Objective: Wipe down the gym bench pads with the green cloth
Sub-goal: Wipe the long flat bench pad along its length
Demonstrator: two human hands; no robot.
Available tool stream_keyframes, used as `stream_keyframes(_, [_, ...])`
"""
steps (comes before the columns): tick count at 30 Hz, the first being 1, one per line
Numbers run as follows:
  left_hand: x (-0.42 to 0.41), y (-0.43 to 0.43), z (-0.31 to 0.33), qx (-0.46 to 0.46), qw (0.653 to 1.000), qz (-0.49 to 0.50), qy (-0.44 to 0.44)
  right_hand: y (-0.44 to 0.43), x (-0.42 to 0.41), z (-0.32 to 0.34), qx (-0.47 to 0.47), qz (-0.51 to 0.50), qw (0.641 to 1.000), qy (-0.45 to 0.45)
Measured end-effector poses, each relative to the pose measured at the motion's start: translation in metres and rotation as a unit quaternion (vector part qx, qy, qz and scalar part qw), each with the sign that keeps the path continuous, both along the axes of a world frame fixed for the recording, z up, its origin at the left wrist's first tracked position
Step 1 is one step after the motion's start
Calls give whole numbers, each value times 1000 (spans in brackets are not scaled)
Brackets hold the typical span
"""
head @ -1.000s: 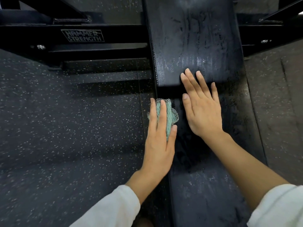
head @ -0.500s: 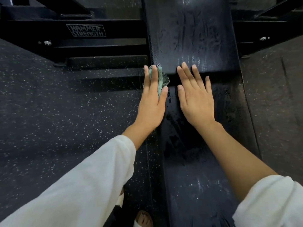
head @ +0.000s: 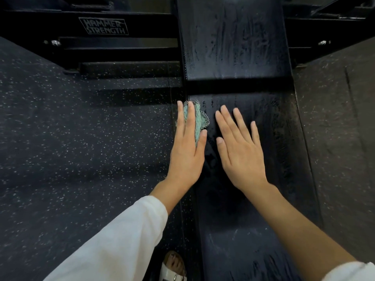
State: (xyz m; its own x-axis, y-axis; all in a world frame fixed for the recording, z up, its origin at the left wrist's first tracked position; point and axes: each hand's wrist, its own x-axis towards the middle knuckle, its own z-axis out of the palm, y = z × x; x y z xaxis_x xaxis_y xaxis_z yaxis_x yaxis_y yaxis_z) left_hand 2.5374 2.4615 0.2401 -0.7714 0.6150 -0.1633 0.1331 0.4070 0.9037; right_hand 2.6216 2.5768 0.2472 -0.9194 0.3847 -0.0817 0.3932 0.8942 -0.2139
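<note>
Green cloth (head: 199, 118) back along seat pad (head: 274, 138), beneath flat left grip (head: 187, 151)

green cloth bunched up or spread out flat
Bunched up: the green cloth shows as a small crumpled wad under the straight fingers of the left hand, at the near pad's left edge.

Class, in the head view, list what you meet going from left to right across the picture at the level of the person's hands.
Speckled floor → left hand, pressing flat on the green cloth → right hand → bare stretch of the bench pad → grey floor mat.
</note>
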Motion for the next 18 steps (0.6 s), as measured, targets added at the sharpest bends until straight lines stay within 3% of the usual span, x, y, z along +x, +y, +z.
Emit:
stream_keyframes(10, [30,-13,-4,5,1000,0,16,-11,22,-1,9,-4,1000,-5])
stream_keyframes(18, [70,-36,2,25,999,7,-20,-11,22,-2,10,-4,1000,0])
